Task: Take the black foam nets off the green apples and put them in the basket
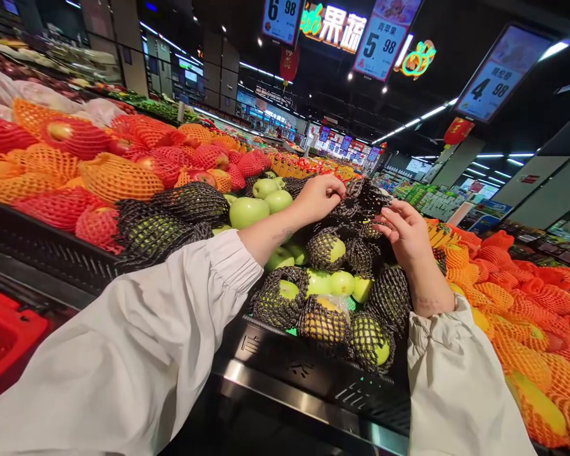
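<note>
Pale sleeves (147,342) are nearest, both arms reaching over a black crate (330,380) of green apples (249,213). Left hand (320,197) has fingertips curled in at black foam netting (362,201) above the apples; right hand (403,229) is at its other side, fingers bent and parted. Cannot tell if either grips firmly. Netting looks very light, soft, stretchy, likely to tear if yanked: best taken by its rim. Apples look firm, smooth, maybe slippery, bruisable; best cupped around the sides.
</note>
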`<state>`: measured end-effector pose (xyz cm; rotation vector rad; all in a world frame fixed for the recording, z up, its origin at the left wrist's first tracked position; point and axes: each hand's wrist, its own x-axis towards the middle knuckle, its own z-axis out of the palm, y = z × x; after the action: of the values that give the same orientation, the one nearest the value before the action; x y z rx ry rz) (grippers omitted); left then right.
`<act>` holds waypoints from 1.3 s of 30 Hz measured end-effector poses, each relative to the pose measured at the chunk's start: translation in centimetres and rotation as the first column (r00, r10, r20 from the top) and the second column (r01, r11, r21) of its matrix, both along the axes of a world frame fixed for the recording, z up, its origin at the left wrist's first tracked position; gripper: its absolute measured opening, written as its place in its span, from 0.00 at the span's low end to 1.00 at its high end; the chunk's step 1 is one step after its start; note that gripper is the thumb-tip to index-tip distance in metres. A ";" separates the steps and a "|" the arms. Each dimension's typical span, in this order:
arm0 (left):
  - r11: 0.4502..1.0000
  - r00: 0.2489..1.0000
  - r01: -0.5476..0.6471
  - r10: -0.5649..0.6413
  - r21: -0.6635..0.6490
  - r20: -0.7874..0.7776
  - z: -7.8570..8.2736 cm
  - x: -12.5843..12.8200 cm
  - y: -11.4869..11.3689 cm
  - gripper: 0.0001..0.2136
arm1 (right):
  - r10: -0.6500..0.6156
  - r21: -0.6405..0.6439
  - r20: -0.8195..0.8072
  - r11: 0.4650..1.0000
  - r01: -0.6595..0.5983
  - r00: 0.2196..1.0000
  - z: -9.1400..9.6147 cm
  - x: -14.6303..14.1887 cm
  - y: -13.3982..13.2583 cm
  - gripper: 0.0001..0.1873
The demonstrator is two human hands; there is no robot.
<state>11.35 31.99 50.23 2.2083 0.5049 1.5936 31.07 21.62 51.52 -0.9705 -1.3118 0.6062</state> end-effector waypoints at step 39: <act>0.975 0.602 0.205 -0.197 -0.088 -0.774 0.3 -1.2 -4.8 0.40 | 0.147 -0.307 0.425 0.952 -0.011 0.893 3.1 1.4 -4.1 0.25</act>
<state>10.17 27.18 50.49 2.7798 0.4295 0.4261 32.49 17.49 54.62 -1.3660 -1.7042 0.6839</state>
